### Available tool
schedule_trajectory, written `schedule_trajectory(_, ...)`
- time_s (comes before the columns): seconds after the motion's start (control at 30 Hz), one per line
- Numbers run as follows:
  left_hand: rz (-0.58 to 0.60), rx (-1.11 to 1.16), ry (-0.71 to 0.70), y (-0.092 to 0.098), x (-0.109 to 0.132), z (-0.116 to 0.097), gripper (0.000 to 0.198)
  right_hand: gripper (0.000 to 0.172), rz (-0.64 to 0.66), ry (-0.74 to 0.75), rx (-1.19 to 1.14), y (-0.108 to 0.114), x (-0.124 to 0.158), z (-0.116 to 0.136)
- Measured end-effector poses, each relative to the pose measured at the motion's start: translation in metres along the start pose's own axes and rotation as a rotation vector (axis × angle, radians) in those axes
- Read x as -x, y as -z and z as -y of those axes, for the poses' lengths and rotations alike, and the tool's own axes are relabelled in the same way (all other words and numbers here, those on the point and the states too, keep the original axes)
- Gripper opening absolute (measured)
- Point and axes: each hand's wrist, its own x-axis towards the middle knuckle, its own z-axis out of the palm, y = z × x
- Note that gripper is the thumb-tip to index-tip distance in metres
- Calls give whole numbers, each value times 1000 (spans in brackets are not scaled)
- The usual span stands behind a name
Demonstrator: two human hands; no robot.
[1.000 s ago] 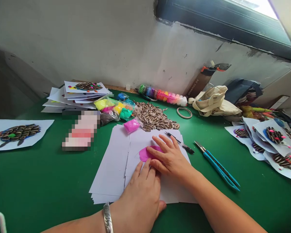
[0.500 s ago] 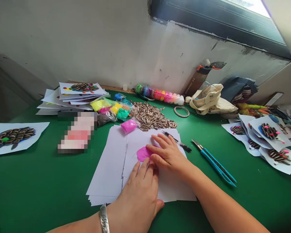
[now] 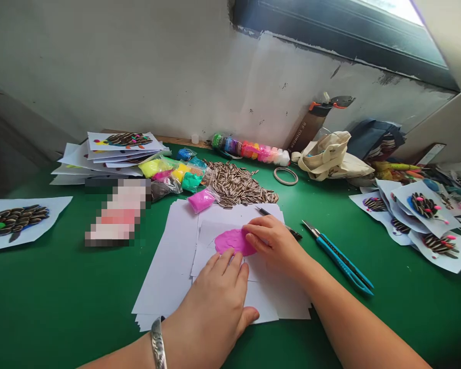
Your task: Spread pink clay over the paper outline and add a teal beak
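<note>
A flat pink clay patch (image 3: pixel 230 241) lies on the top sheet of a white paper stack (image 3: pixel 169 271) on the green table. My right hand (image 3: pixel 274 243) rests at the clay's right edge, fingers curled and pressing its rim. Just below the clay, my left hand (image 3: pixel 215 302) lies flat on the paper with fingers stretched out, a silver bracelet on its wrist.
A pile of striped sunflower seeds (image 3: pixel 238 187) and bags of coloured clay (image 3: pixel 176 174) sit behind the paper. A black pen (image 3: pixel 278 223) and a blue utility knife (image 3: pixel 338 256) lie to the right. Finished seed pictures (image 3: pixel 422 210) lie at right, left and back left.
My right hand slid right off the clay and curled its fingers, so more of the pink patch shows. The left hand stayed flat on the paper.
</note>
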Motion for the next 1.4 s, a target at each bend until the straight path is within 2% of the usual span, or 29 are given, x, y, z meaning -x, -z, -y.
schedule_trajectory(0.23,-198,48,-16,7,-3,3,36,23,-12,33,99,-4,-1,3)
schedule_trajectory(0.43,-338,27,-27,10,-5,8,32,25,4,-10,47,-3,-2,5)
schedule_trajectory(0.5,-319,6,-12,8,-6,11,34,25,-22,-31,-15,-3,-2,4)
schedule_trajectory(0.63,-116,-26,43,4,-9,17,51,26,-63,-101,-107,-3,-5,0)
schedule_trajectory(0.73,-48,-20,61,4,-11,17,57,26,-86,-144,-79,3,-12,-1)
schedule_trajectory(0.83,-64,-6,63,6,-10,16,53,26,-109,-153,8,10,-25,-1)
schedule_trajectory(0.93,-97,5,66,8,-8,14,46,29,-59,-152,70,10,-42,0)
schedule_trajectory(1.13,-199,32,37,7,-8,16,40,31,30,-71,218,-12,-68,2)
schedule_trajectory(1.4,-171,57,49,1,-11,18,39,22,50,-59,399,-25,-78,4)
